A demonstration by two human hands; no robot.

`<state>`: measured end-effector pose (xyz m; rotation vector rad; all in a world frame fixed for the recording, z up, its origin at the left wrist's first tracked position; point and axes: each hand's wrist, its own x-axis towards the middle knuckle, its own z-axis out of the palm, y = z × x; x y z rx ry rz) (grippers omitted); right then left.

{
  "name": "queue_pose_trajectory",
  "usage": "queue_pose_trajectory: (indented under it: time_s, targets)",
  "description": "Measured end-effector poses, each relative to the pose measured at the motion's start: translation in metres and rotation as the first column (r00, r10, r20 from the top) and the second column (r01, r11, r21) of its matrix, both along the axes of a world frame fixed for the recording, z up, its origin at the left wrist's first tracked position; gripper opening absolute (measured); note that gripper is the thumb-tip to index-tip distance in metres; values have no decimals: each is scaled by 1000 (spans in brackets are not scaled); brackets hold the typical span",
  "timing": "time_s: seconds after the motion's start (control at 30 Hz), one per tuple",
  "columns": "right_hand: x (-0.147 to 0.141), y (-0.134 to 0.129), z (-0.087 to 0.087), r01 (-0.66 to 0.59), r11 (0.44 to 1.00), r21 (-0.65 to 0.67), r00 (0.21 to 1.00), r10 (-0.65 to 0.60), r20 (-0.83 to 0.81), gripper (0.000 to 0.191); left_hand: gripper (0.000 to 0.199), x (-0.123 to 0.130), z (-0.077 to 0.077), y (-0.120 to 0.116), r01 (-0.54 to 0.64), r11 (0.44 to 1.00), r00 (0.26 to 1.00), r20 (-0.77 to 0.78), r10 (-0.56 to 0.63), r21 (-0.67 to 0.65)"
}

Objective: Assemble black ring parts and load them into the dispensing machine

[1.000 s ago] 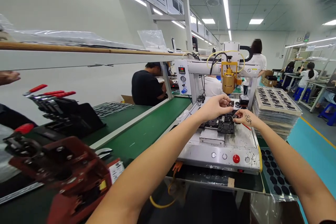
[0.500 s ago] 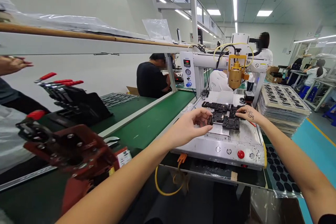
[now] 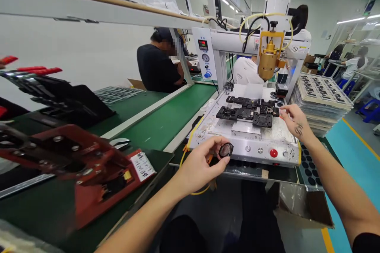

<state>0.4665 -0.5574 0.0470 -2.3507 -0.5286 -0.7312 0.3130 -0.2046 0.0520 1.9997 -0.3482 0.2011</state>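
My left hand [image 3: 208, 160] is closed on a small round black part, which looks like a watch case [image 3: 226, 150], in front of the machine's front panel. Thumb and fingers grip its rim, and its round face shows a dull reddish-brown centre. My right hand [image 3: 295, 121] is at the right end of the black fixture plates [image 3: 243, 110], fingers bent and slightly apart, with nothing visible between them. Another ring-shaped piece [image 3: 269, 110] sits in the right-hand plate. These plates rest on the white bed of a benchtop machine [image 3: 219, 128].
A brass-coloured press head [image 3: 267, 63] hangs above the fixture. Trays [image 3: 325, 91] are stacked at the right. Red toggle-clamp tooling [image 3: 97, 193] stands at the left beside the green conveyor belt [image 3: 160, 116]. A person in black [image 3: 157, 61] sits beyond it.
My left hand has drawn back from the fixture, down and towards me, with the round part. My right hand has moved slightly right, off the plates. The view has tilted down.
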Motion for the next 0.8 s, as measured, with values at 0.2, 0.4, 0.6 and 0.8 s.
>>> queue_pose_trajectory:
  time_s: [0.2, 0.4, 0.6, 0.8]
  targets:
    - [-108, -30, -60, 138, 990, 10, 984, -138, 114, 28, 30, -6, -87, -12, 100, 988, 995, -3, -101, 117]
    - [-129, -15, -86, 254, 965, 61, 950, -261, 169, 32, 40, 22, -153, -38, 315, 920, 948, -39, -315, 231]
    - [-168, 36, -122, -139, 987, 85, 970, 153, -189, 16, 38, 10, -170, -33, 388, 885, 921, -75, -382, 259]
    - [-158, 66, -168, -292, 955, 50, 920, 295, -256, 26, 38, -13, -174, -35, 344, 879, 932, -9, -362, 330]
